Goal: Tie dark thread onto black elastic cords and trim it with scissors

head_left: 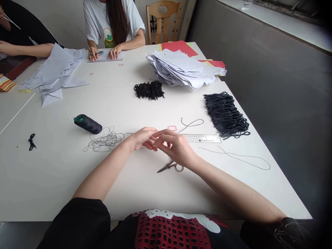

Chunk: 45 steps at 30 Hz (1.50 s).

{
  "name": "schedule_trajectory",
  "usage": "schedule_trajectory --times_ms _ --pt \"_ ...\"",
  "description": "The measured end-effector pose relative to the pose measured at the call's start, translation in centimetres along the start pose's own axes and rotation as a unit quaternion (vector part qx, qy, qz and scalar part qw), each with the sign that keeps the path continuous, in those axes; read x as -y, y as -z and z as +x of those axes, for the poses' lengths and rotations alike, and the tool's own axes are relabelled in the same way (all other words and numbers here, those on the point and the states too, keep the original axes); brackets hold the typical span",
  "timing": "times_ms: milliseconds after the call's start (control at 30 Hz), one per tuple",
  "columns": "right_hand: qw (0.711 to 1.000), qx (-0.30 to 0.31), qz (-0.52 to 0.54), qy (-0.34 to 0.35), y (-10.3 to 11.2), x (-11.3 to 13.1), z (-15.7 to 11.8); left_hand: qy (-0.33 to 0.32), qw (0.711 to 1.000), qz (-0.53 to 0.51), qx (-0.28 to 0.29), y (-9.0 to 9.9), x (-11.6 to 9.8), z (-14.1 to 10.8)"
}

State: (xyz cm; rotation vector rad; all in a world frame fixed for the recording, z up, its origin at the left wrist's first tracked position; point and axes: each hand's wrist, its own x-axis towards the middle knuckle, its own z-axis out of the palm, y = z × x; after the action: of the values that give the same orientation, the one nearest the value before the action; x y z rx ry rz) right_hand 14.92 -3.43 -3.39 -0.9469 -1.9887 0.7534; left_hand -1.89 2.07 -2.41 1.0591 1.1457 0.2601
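Note:
My left hand (144,137) and my right hand (177,147) meet over the middle of a clear ruler (193,138), fingertips touching. Both have their fingers pinched together; whatever lies between them is too small to make out. Just below my right hand lies a pair of metal scissors (164,168), partly covered by it. Left of my hands a loose tangle of thin dark thread (105,141) reaches the ruler's end. Beside it a spool of black thread (89,124) lies on its side. A short looped cord (194,122) rests beyond the ruler.
Bundled black cord loops (225,116) lie at the right, and a smaller black bundle (149,90) farther back. One loose thread (249,159) curves near the right edge. Papers (185,69) are piled behind. A small black knot (31,141) sits left. Two people sit across the table (124,193).

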Motion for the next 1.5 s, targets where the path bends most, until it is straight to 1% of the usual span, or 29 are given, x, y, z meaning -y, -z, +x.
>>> schedule_trajectory --times_ms 67,133,200,300,367,467,567,633,667,700,733,767,800,833,867,900,933,967,1000,1033,1067,1100,1167,1200,1333,1500 --pt "0.998 0.029 0.042 -0.035 -0.2 0.4 0.2 -0.005 1.000 -0.008 0.006 0.0 0.1 0.1" --pt "0.995 0.041 0.050 -0.070 -0.4 0.6 0.3 -0.004 1.000 -0.011 0.013 0.0 0.1 0.1" --pt "0.991 0.029 0.052 -0.116 -0.2 0.5 0.4 -0.003 1.000 -0.014 0.019 0.3 -0.1 -0.1" --pt "0.983 -0.020 0.068 -0.170 0.6 0.1 0.6 -0.011 1.000 -0.012 0.026 0.8 -0.8 -0.8" --pt "0.979 -0.045 0.077 -0.182 1.4 -0.3 0.8 -0.026 0.999 0.017 0.035 1.1 -1.2 -1.4" --pt "0.978 -0.057 0.078 -0.185 2.6 -0.8 1.0 -0.060 0.995 0.068 0.046 1.4 -1.5 -2.1" --pt "0.979 -0.076 0.061 -0.176 3.5 -1.0 1.1 -0.088 0.993 0.068 0.035 1.3 -1.4 -2.1" --pt "0.982 -0.111 0.026 -0.151 4.2 -0.8 1.1 -0.123 0.991 0.054 -0.001 0.9 -1.2 -1.8" --pt "0.984 -0.125 0.001 -0.130 4.5 -0.6 1.1 -0.156 0.986 0.048 -0.038 0.6 -1.1 -1.5" --pt "0.986 -0.126 -0.022 -0.105 4.8 -0.1 1.1 -0.199 0.975 0.044 -0.086 0.1 -0.9 -1.3" --pt "0.991 -0.104 -0.034 -0.079 5.0 0.4 1.1 -0.245 0.959 0.037 -0.141 -0.3 -0.8 -1.0" --pt "0.997 -0.057 -0.024 -0.056 5.1 1.0 1.0 -0.287 0.939 0.023 -0.188 -0.9 -0.7 -0.8" --pt "0.999 0.005 0.011 -0.040 5.2 1.6 0.9 -0.318 0.923 0.002 -0.216 -1.5 -0.5 -0.6" --pt "0.996 0.060 0.061 -0.031 5.1 2.1 0.8 -0.336 0.915 -0.031 -0.221 -2.2 -0.4 -0.5" --pt "0.989 0.091 0.111 -0.031 4.9 2.5 0.7 -0.341 0.915 -0.075 -0.204 -2.8 -0.3 -0.5" --pt "0.984 0.086 0.148 -0.039 4.6 2.6 0.6 -0.337 0.917 -0.126 -0.174 -3.5 -0.2 -0.5" --pt "0.983 0.046 0.167 -0.058 4.3 2.6 0.6 -0.328 0.918 -0.176 -0.140 -4.1 -0.1 -0.6" --pt "0.981 -0.013 0.176 -0.085 3.9 2.5 0.6 -0.315 0.917 -0.219 -0.111 -4.6 -0.1 -0.7" --pt "0.973 -0.069 0.187 -0.116 3.4 2.1 0.6 -0.299 0.916 -0.252 -0.087 -5.0 0.0 -0.8" --pt "0.960 -0.108 0.212 -0.149 3.1 1.7 0.7 -0.283 0.916 -0.275 -0.071 -5.4 0.0 -1.0" --pt "0.942 -0.127 0.251 -0.180 2.7 1.3 0.8 -0.269 0.917 -0.287 -0.061 -5.6 0.0 -1.1" --pt "0.924 -0.130 0.296 -0.207 2.5 0.9 0.9 -0.259 0.920 -0.290 -0.054 -5.7 0.0 -1.2" --pt "0.892 -0.125 0.359 -0.245 2.2 0.3 1.0 -0.242 0.927 -0.280 -0.055 -5.8 0.0 -1.3" --pt "0.884 -0.129 0.368 -0.259 2.1 0.1 1.1 -0.236 0.931 -0.271 -0.065 -5.7 0.0 -1.3" --pt "0.870 -0.160 0.366 -0.290 2.2 -0.1 1.1 -0.229 0.939 -0.232 -0.111 -5.3 0.1 -1.2" --pt "0.854 -0.171 0.386 -0.304 2.6 -0.1 1.2 -0.238 0.944 -0.176 -0.144 -4.9 0.5 -1.0"
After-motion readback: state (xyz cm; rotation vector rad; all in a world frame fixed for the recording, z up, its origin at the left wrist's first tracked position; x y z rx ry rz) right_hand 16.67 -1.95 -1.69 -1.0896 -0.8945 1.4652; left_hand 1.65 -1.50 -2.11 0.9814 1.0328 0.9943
